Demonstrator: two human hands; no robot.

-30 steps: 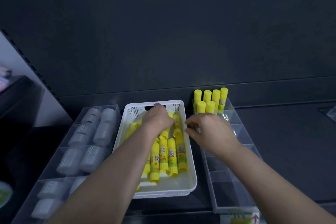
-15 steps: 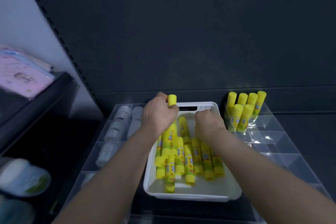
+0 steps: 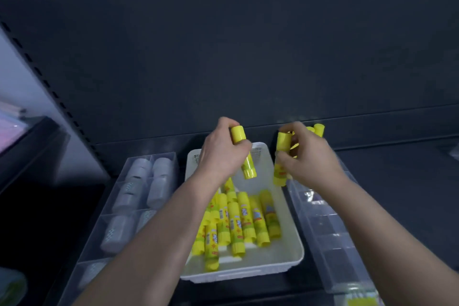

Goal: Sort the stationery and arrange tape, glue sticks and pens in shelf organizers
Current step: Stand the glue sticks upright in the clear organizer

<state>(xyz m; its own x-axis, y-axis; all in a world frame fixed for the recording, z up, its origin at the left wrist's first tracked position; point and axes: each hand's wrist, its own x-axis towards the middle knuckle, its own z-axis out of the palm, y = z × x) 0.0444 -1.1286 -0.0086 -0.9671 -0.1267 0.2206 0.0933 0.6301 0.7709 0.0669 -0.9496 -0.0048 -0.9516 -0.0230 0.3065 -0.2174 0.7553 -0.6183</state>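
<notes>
Left hand (image 3: 221, 154) had its fingers curled round a glue stick (image 3: 249, 169), cap up, lifted above the far end of the white basket (image 3: 238, 276). Right hand (image 3: 310, 159) was closed on a second glue stick (image 3: 283, 143), also upright, hanging over the basket's right rim, just beside the clear organizer (image 3: 323, 228).

Nearest the camera, a heap of loose glue sticks (image 3: 238, 221) lay flat in the basket, so plenty was left to move. On the left, the tape rolls (image 3: 159, 189) sat in their own divided tray (image 3: 116, 231). The clear organizer's near compartments looked bare. At its far end a few standing glue sticks (image 3: 319, 129) showed just behind the right hand, partly hidden by it.

That far cluster looked like the target. The tidy way, I'd say: keep both sticks vertical with caps up and let the right one go down first, since it was closer. Set it base-first against the ones already standing rather than dropping it, because a knock could topple the row. The left stick would have to cross over the basket rim next.
</notes>
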